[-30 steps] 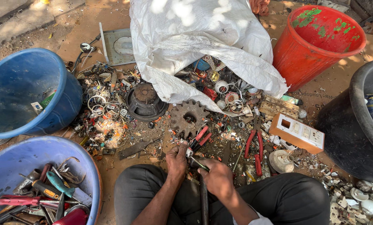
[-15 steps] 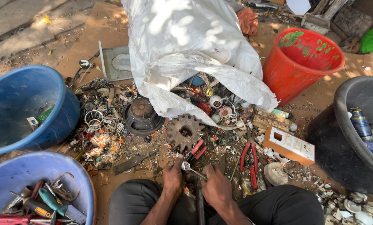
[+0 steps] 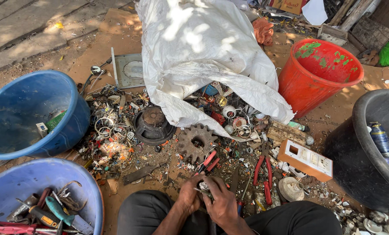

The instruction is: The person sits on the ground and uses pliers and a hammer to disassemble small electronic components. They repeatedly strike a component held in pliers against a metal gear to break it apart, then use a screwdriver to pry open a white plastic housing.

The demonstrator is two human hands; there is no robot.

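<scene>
My left hand [image 3: 189, 199] and right hand [image 3: 222, 204] meet at 6 o'clock on a small metal part [image 3: 204, 188]. Rusty toothed gear [image 3: 197, 142] just ahead at 12, big white woven sack [image 3: 203, 56] behind it. Round blue plastic tub [image 3: 68, 113] at 10, red plastic bucket [image 3: 309, 82] at 2, red-handled pliers [image 3: 264, 174] at 3.

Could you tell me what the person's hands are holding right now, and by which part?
Both hands, left hand and right hand, close around a small metal piece between them. Fingers cover most of it, so the exact part gripped cannot be told.
</scene>
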